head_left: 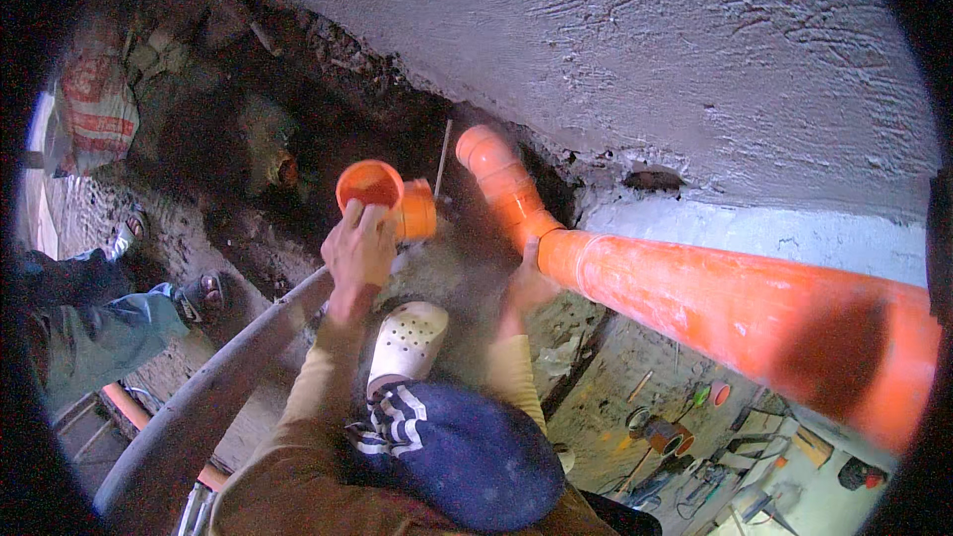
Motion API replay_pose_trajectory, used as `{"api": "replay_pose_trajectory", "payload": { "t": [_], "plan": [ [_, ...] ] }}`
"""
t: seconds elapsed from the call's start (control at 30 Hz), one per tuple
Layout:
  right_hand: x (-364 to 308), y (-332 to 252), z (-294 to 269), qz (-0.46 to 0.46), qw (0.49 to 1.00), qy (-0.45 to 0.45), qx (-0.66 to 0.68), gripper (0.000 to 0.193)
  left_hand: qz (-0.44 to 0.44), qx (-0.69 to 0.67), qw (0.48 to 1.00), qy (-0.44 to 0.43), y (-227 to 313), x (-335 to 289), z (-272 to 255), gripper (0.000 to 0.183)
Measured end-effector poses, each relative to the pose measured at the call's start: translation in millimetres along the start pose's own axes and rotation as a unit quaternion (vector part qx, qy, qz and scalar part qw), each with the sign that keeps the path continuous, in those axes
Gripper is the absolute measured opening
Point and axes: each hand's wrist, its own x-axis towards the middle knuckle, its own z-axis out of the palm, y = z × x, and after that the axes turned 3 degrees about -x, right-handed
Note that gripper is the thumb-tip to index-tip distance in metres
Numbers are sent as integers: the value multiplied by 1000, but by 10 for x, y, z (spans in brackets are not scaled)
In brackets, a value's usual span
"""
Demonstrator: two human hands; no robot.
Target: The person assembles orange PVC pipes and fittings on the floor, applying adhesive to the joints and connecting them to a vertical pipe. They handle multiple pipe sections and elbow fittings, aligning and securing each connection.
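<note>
An orange plastic pipe fitting (417, 210) with a wide round mouth stands over the dark trench, left of centre. My left hand (359, 250) is closed on the rim of that mouth, its fingers hooked over the edge. To the right, a long orange drainpipe (695, 303) slants along the wall, with orange elbow fittings (506, 189) at its far end. My right hand (528, 283), somewhat blurred, grips the pipe's underside near the joint with the elbows. Part of this hand is hidden behind the pipe.
A rough grey wall (635, 60) rises at the upper right. Below my left arm runs a thick grey pipe (218, 377). Another person's legs (109, 337) are at the left, near a sack (99, 109). Tools (665, 486) and a short pipe piece (667, 435) lie at the lower right.
</note>
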Motion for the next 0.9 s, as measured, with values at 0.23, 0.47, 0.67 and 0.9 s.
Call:
{"api": "replay_pose_trajectory", "payload": {
  "t": [0.23,0.47,0.67,0.9],
  "plan": [
    [-27,238,58,59,998,14,20,78,283,-222,827,-431,191,-403,-18,41],
    [61,125,-37,-25,998,-40,49,80,311,-343,647,-606,619,-831,669,34],
    [-68,-253,-44,-36,997,-59,12,53,-228,-572,760,-209,324,-547,1621,43],
    [16,-336,-57,-30,994,-93,-44,56,-367,-735,527,-217,1113,116,1822,50]
  ]
}}
